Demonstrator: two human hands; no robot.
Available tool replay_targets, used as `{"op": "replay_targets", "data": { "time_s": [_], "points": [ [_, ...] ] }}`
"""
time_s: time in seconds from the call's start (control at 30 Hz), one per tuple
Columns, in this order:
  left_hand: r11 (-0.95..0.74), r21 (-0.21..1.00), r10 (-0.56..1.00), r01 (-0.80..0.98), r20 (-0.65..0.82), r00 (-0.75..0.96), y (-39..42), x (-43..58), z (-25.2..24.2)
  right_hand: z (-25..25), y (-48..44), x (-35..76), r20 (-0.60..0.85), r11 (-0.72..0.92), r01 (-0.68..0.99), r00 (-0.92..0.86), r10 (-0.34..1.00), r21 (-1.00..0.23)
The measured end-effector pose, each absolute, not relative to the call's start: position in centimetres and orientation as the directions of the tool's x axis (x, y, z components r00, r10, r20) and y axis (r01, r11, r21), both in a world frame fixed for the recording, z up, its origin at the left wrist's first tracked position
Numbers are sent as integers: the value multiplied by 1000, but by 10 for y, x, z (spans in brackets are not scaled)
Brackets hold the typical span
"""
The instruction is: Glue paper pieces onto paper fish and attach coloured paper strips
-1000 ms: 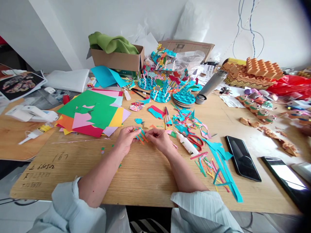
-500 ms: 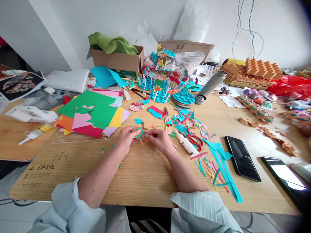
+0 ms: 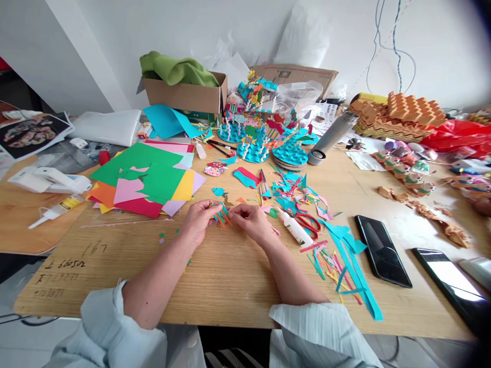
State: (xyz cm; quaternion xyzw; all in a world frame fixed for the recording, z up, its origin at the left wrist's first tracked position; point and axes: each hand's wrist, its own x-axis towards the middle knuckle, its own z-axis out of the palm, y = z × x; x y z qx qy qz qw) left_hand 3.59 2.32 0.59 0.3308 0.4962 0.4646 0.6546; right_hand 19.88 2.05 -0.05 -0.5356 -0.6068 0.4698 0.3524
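A wide light-wood work table fills the view, crowded with craft paper. Beyond the hands lies a fanned stack of green, pink, yellow and red card sheets. To the right are long teal paper offcuts, a white glue bottle and, just beside it, red-handled scissors. Bare forearms emerge from pale pleated sleeves at the table's near edge and angle inward, bringing the wrists toward each other at mid-table. The left hand and right hand close narrowly from either side on a small bundle of teal and orange paper strips, held just above the wood between them. The fingertips pinch it, though the exact finger placement is partly hidden. Strips this thin probably crease easily, so a light, even pinch seems best, with the wrists low and steady and both hands working close together so the pieces stay aligned.
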Motion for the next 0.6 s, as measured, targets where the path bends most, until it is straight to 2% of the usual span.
{"op": "replay_targets", "data": {
  "time_s": [0.23, 0.6],
  "points": [
    [347, 897, 936, -275, -348, 46, 23, 38, 3, 4, 19, 197, -103, -47, 310, -167, 981, -950],
    [407, 867, 913, -287, -395, 103, 20, 42, 7, -2, 19, 195, -69, -14, 299, -175, 982, -954]
  ]
}}
